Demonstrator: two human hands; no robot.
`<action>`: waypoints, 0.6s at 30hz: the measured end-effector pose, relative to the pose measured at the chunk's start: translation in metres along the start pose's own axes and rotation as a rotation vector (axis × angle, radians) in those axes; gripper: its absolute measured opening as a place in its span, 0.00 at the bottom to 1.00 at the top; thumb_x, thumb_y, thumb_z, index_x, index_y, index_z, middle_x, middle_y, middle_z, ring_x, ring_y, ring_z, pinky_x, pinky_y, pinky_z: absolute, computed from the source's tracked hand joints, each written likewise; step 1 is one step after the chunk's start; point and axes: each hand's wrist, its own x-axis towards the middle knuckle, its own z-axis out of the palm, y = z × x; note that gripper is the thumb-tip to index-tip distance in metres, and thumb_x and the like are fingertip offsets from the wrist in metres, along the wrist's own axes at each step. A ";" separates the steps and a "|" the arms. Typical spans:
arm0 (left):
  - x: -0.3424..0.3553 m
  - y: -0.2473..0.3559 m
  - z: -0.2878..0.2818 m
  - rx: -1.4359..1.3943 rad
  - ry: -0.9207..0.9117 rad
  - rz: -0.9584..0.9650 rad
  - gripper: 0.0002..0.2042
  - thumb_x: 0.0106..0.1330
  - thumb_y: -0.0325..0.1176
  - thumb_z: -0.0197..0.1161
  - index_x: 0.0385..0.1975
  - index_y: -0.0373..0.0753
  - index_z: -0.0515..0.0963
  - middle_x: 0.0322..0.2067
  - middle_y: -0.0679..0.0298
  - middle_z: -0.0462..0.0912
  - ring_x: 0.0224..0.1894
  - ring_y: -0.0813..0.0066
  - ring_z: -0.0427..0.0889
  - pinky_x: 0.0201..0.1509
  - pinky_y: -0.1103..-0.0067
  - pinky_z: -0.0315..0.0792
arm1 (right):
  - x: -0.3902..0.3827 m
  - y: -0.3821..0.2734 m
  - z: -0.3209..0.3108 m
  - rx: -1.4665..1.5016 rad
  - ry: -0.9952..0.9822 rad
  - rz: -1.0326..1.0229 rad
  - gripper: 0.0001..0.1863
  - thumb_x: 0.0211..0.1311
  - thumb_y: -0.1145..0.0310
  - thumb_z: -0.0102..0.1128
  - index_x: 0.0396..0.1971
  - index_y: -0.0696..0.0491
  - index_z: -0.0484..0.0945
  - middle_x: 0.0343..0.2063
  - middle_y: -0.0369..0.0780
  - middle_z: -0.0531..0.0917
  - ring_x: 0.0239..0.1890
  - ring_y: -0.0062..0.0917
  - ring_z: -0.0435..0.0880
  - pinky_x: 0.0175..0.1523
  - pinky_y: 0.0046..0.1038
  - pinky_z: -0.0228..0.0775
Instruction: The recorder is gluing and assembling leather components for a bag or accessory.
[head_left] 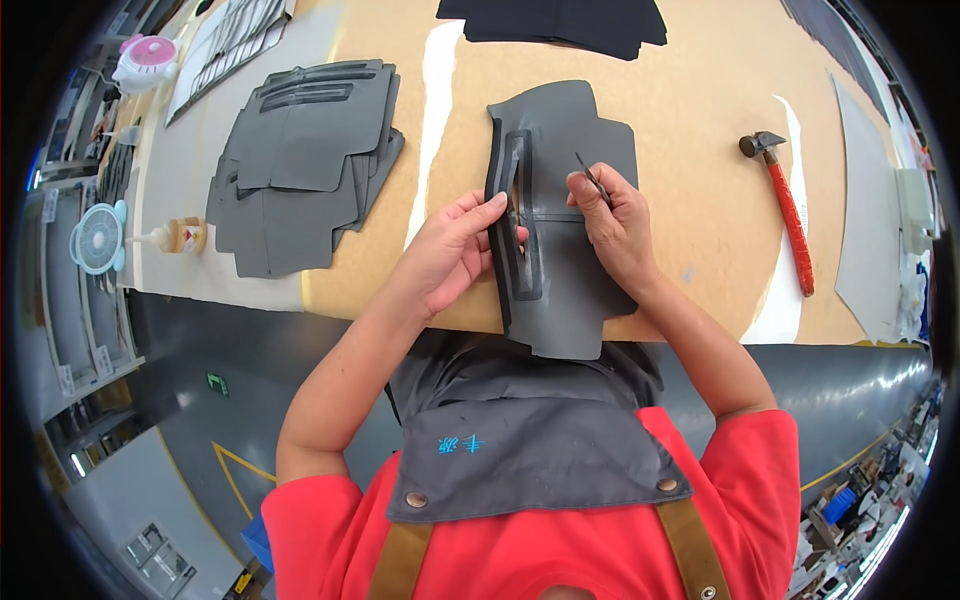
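Observation:
A dark grey sheet-like panel [570, 165] with notched corners lies at the table's front edge, its near end hanging slightly over. Along its left side runs a long slot in a darker raised frame [526, 270]. My left hand [455, 245] grips the panel's left edge beside the slot, thumb on top; a fingertip shows at the slot. In my right hand [620, 225], above the panel's middle, is a thin dark pointed tool [588, 170], its tip pointing up and away. The fingers hide the rest of it, so its kind is unclear.
Stacked grey panels [300, 150] lie to the left, near a small bottle with a nozzle [185, 236] and a light-blue fan [98, 240]. On the right lies a hammer with a red handle [788, 220]. Black sheets [560, 22] sit at the far side.

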 end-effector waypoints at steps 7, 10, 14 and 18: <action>0.012 0.004 0.006 -0.071 0.042 0.020 0.10 0.72 0.40 0.62 0.41 0.40 0.75 0.33 0.63 0.84 0.37 0.74 0.86 0.43 0.75 0.82 | 0.009 -0.001 -0.003 -0.076 0.009 -0.086 0.19 0.71 0.60 0.62 0.25 0.58 0.74 0.18 0.33 0.68 0.24 0.14 0.63 0.28 0.22 0.59; 0.014 0.010 0.013 0.013 0.082 -0.007 0.13 0.72 0.45 0.61 0.42 0.41 0.76 0.33 0.64 0.84 0.35 0.73 0.86 0.42 0.74 0.82 | 0.006 -0.011 -0.008 -0.102 -0.012 -0.056 0.17 0.69 0.63 0.63 0.24 0.58 0.74 0.17 0.35 0.68 0.24 0.15 0.65 0.29 0.23 0.60; 0.028 0.002 0.006 0.216 0.114 0.012 0.13 0.73 0.46 0.60 0.43 0.43 0.76 0.29 0.69 0.82 0.29 0.79 0.83 0.32 0.79 0.79 | -0.005 0.014 0.000 -0.091 -0.004 -0.187 0.14 0.66 0.66 0.66 0.27 0.59 0.75 0.22 0.41 0.70 0.26 0.21 0.66 0.32 0.27 0.64; 0.020 0.005 0.008 0.356 0.163 0.024 0.09 0.73 0.40 0.61 0.39 0.41 0.74 0.29 0.68 0.82 0.29 0.79 0.84 0.30 0.81 0.81 | -0.005 0.006 -0.003 -0.086 -0.182 -0.073 0.16 0.73 0.60 0.57 0.29 0.57 0.77 0.24 0.34 0.77 0.29 0.16 0.73 0.35 0.23 0.68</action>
